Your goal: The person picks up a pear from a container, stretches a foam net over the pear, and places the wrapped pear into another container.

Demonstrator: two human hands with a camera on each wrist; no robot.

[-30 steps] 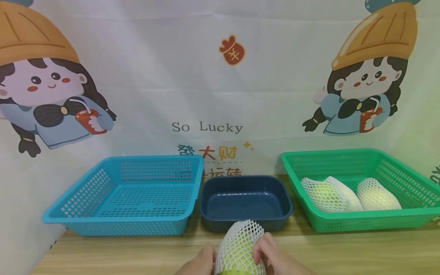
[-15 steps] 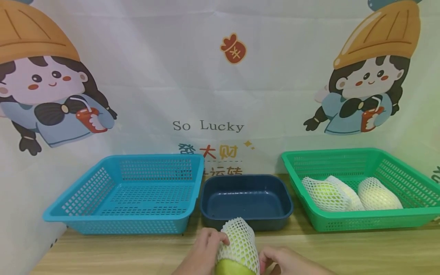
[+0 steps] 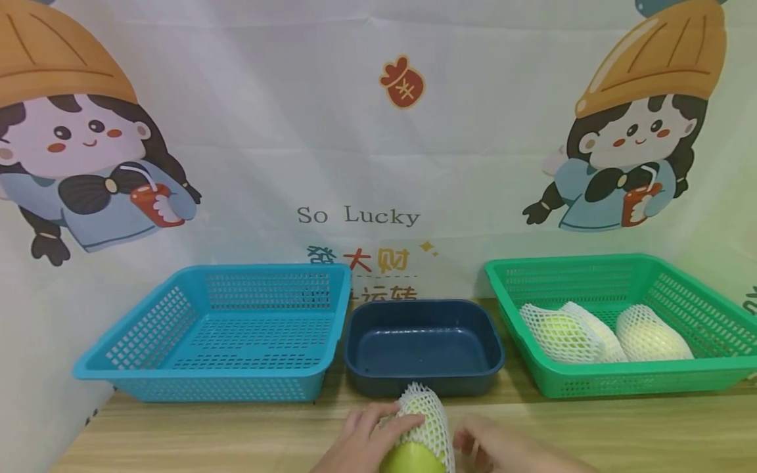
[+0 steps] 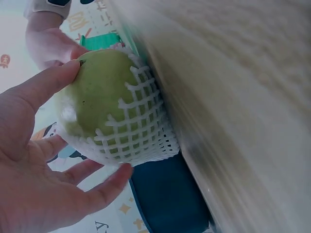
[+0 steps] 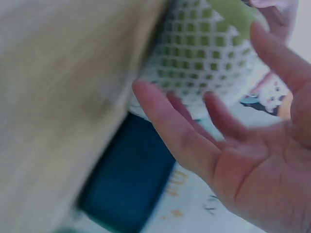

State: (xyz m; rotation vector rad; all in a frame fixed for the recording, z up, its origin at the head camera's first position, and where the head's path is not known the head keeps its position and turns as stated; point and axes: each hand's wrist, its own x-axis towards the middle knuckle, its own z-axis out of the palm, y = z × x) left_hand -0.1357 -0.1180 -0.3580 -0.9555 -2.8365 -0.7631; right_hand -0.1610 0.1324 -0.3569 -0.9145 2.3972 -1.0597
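A smooth green fruit (image 3: 412, 458), wide and rounded, stands at the near middle of the table, partly covered by a white foam net sleeve (image 3: 433, 424). Its bare end faces me, and the net's gathered end points away. My left hand (image 3: 363, 443) holds it from the left, thumb on the bare skin (image 4: 97, 92) and fingers curved along the net. My right hand (image 3: 493, 443) is off its right side, slightly blurred. In the right wrist view, the right hand's fingers (image 5: 180, 131) are spread and loosely bent in front of the net, gripping nothing.
Behind the fruit sits a dark blue tub (image 3: 422, 384). A blue perforated basket (image 3: 207, 378) is at the left. In the green basket (image 3: 639, 378) at the right lie several net-wrapped fruits (image 3: 653, 341). A printed cloth (image 3: 473, 164) hangs behind.
The net has slid off the fruit's near end, baring more green skin. The left hand has shifted further over the fruit, and the right hand has come away to the right.
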